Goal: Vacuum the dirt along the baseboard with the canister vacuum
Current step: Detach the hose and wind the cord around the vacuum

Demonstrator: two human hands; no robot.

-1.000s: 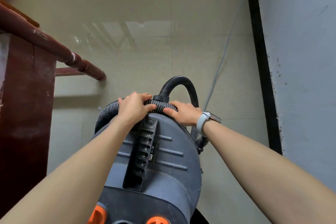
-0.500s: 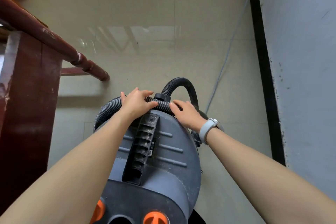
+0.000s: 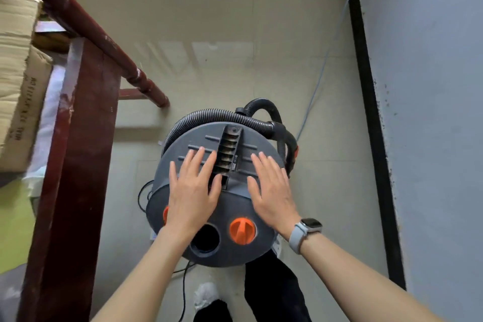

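Observation:
A grey canister vacuum (image 3: 222, 251) stands on the tiled floor right below me, with an orange knob (image 3: 241, 230) and a round dark port on its lid. Its black ribbed hose (image 3: 222, 114) lies coiled round the far rim of the lid. My left hand (image 3: 192, 189) lies flat on the lid, left of the black carry handle (image 3: 230, 149), fingers straight and spread. My right hand (image 3: 271, 185), with a watch on the wrist, lies flat to the right of the handle. The black baseboard (image 3: 368, 112) runs along the foot of the grey wall on the right.
A dark red wooden frame with a round rail (image 3: 86, 42) stands close on the left, cardboard boxes (image 3: 18, 86) behind it. A thin pale cable (image 3: 326, 60) trails over the floor near the baseboard. A black cord (image 3: 184, 285) runs beside my shoe and dark trouser leg.
Both hands have let go of the hose at the far rim and drawn back, now lying flat on the lid. The view has tilted down over the vacuum.

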